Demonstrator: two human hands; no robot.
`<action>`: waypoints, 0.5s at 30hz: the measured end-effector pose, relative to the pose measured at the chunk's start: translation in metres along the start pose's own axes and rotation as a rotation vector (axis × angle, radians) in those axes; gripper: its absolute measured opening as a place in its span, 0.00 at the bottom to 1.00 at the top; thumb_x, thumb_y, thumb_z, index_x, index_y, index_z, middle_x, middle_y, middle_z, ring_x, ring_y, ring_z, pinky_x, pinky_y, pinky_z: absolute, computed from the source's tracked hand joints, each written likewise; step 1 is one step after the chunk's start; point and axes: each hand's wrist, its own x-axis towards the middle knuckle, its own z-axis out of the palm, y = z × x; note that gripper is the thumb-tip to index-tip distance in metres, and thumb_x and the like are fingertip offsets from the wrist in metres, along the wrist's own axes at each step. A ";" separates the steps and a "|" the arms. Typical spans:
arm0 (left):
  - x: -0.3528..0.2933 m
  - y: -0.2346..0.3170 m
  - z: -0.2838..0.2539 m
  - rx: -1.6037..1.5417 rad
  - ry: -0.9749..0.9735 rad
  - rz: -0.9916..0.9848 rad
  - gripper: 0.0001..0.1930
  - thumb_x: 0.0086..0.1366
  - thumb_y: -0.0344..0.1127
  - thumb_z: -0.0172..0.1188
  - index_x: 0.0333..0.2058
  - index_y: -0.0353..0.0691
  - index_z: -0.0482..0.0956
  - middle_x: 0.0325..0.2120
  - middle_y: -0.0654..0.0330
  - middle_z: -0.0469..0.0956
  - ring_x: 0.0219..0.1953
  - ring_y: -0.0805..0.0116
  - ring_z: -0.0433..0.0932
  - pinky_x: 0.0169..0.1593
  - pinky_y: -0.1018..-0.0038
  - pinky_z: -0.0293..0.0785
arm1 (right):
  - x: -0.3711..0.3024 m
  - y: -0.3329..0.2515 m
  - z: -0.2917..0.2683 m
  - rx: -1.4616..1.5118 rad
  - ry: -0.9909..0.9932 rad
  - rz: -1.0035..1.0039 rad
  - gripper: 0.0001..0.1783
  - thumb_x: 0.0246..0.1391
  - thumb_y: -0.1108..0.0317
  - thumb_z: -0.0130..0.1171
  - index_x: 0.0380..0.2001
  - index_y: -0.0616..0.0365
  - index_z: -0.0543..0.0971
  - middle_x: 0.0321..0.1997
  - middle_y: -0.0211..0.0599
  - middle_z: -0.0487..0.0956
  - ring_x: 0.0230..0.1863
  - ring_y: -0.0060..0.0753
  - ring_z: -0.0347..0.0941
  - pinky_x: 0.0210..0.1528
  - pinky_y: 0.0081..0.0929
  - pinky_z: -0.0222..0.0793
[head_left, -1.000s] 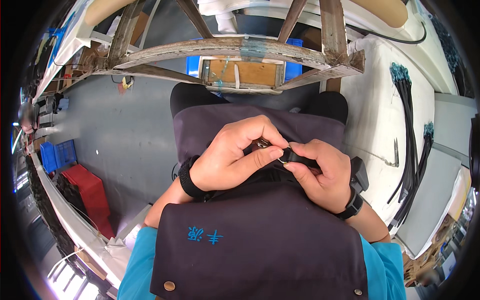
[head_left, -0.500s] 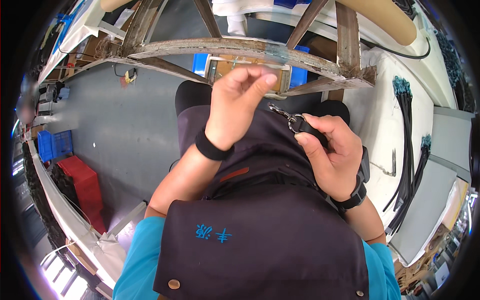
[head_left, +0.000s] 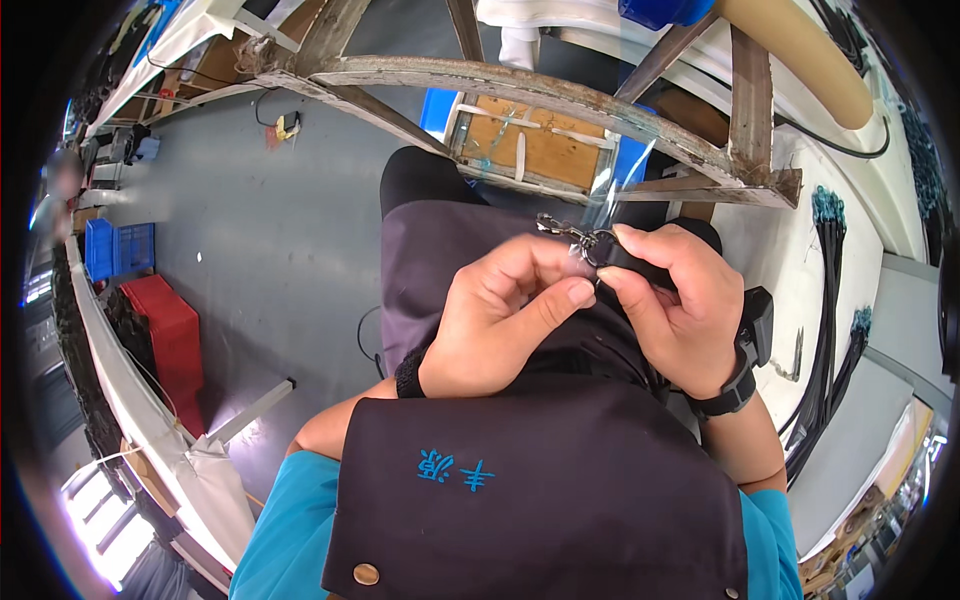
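My right hand (head_left: 690, 300) pinches a short black strap (head_left: 640, 266) just behind a metal ring. A silver snap hook (head_left: 560, 228) joins that ring and points away to the left. Close against the ring, my left hand (head_left: 505, 310) has thumb and forefinger closed. A clear shiny plastic strip (head_left: 606, 198) rises from this spot toward the bench bar; its lower end seems to be in the left fingers, partly hidden. Both hands are above my dark apron (head_left: 540, 480).
A worn frame (head_left: 520, 85) crosses ahead of my knees, with a wooden-bottomed tray (head_left: 560, 150) below it. Black straps with teal ends (head_left: 828, 260) lie on the white surface at right. A red box (head_left: 165, 335) and blue crate (head_left: 118, 250) stand left.
My left hand has come down from near the frame bar to the metal ring, meeting the right hand. The clear strip now shows running up from the hands. The right hand keeps its hold.
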 end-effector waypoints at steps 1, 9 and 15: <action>-0.003 0.002 0.001 0.014 0.059 -0.013 0.06 0.62 0.24 0.58 0.38 0.34 0.74 0.32 0.64 0.77 0.37 0.80 0.74 0.44 0.81 0.69 | 0.000 0.000 0.000 -0.030 -0.014 -0.019 0.15 0.42 0.76 0.66 0.37 0.61 0.77 0.24 0.39 0.75 0.23 0.36 0.73 0.25 0.26 0.68; 0.000 -0.002 -0.007 0.443 0.010 0.313 0.11 0.59 0.20 0.59 0.41 0.32 0.73 0.36 0.57 0.78 0.39 0.72 0.78 0.42 0.79 0.75 | -0.001 0.002 0.000 -0.075 -0.049 -0.047 0.14 0.41 0.78 0.65 0.35 0.63 0.77 0.26 0.42 0.75 0.25 0.42 0.73 0.27 0.28 0.70; 0.005 0.014 -0.010 1.021 -0.041 0.541 0.12 0.51 0.21 0.66 0.35 0.36 0.78 0.37 0.52 0.79 0.39 0.67 0.80 0.34 0.77 0.76 | -0.003 0.002 -0.003 -0.076 -0.048 -0.075 0.13 0.42 0.78 0.64 0.35 0.64 0.76 0.27 0.43 0.76 0.27 0.44 0.74 0.28 0.29 0.71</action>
